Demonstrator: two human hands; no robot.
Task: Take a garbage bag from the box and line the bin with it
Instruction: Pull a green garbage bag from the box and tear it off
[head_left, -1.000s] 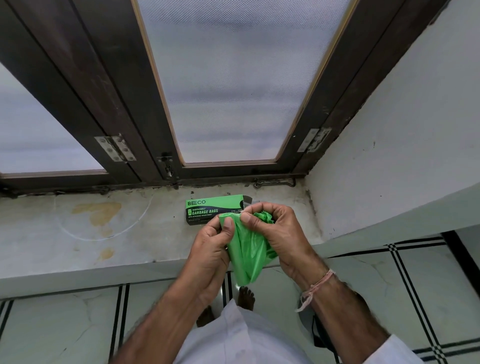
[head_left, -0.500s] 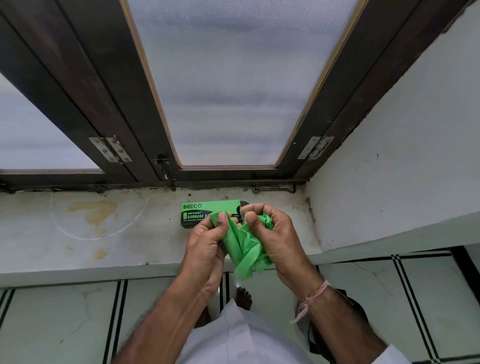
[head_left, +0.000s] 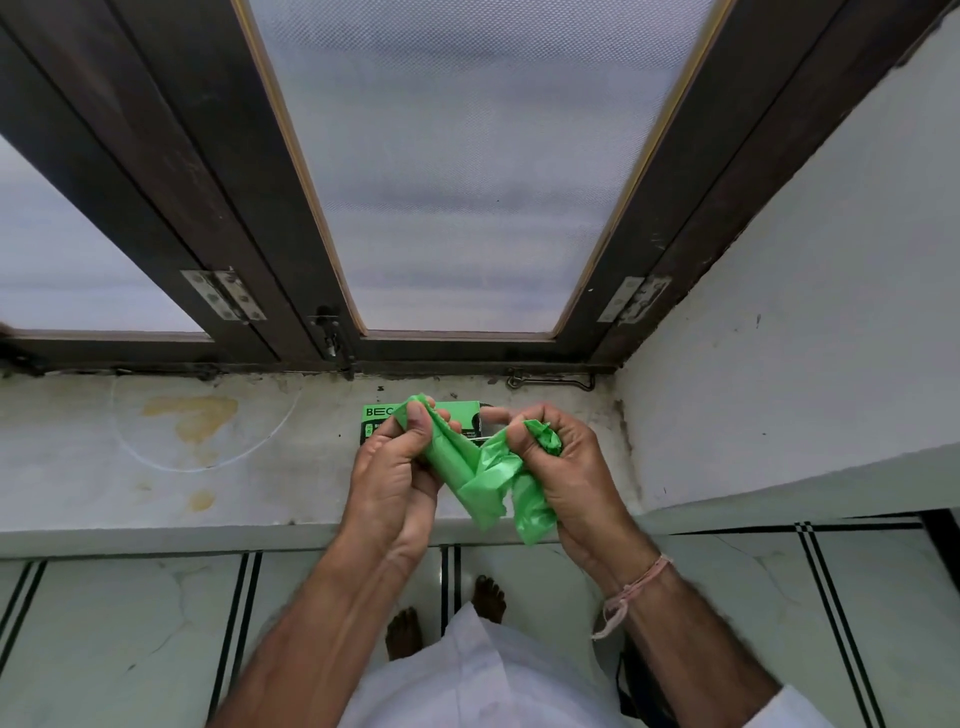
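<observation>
Here, both hands grip one green garbage bag (head_left: 480, 470), just below the centre of the frame. The left hand (head_left: 397, 470) pinches a corner of the crumpled film between its thumb and curled fingers, with the palm turned toward the camera. The right hand (head_left: 569, 467) has its fingers curled round a bunched wad of the same bag, its thumb pressed on the film and its index finger stretched toward the left hand. Between the two the bag runs as a wrinkled band, and loose folds hang below the right palm.

Just behind the hands the box (head_left: 376, 415) lies flat on the window sill (head_left: 234, 499). Its green top reads "BEC" in dark letters before the bag and left fingers cover the rest. The smaller print on its dark front face is mostly hidden and too small to read.

A pale thread bracelet (head_left: 631, 595) circles the right wrist. Both bare forearms rise from the bottom edge on either side of a white garment (head_left: 467, 680), and two bare feet (head_left: 488, 597) stand on the floor tiles (head_left: 130, 623), which carry dark double lines.

The sill is pale, with a yellowish stain (head_left: 195, 415) inside a faint ring at left. Above it, frosted panes in a dark window frame (head_left: 208, 182) fill the upper half, with a metal hinge (head_left: 223, 301) at left, another at right and a bolt latch (head_left: 330, 332) at lower centre.
</observation>
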